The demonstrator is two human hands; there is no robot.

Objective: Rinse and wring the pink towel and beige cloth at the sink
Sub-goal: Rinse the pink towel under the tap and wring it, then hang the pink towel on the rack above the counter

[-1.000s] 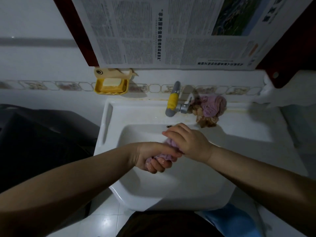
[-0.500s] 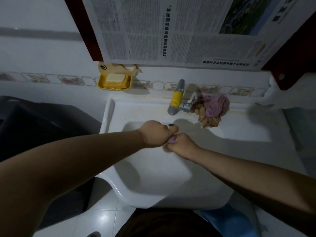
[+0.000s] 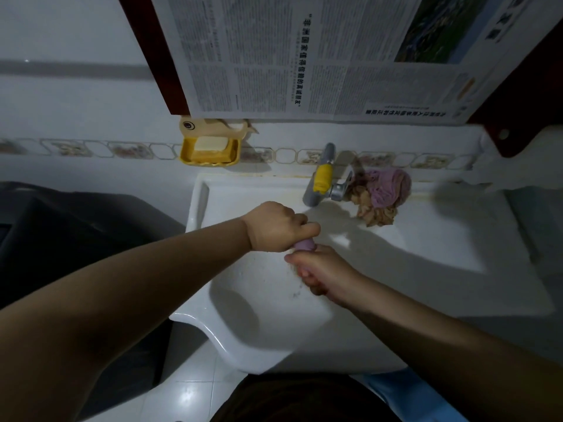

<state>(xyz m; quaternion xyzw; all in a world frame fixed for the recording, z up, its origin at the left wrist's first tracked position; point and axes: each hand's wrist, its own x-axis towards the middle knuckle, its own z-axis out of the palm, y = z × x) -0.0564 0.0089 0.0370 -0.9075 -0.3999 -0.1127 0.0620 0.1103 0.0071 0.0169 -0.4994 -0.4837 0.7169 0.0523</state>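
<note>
Over the white sink (image 3: 274, 330) both my hands grip a twisted pink towel (image 3: 304, 245). My left hand (image 3: 275, 228) is fisted round its upper end. Just below and to the right, my right hand (image 3: 320, 269) is curled round the lower end. Only a short pink stretch shows between the two fists; the rest is hidden inside them. A second pink cloth (image 3: 388, 188) lies bunched on a beige cloth (image 3: 376, 213) on the sink's back ledge, right of the tap (image 3: 323, 181).
A yellow soap dish (image 3: 210, 149) with a bar of soap hangs on the tiled wall left of the tap. Newspaper (image 3: 320, 56) covers the wall above. A dark bin or machine (image 3: 76, 239) stands to the left of the sink.
My hands have twisted the towel: the left fist turned over to the top and moved up, the right dropped below it. The view shifted slightly toward the sink's left.
</note>
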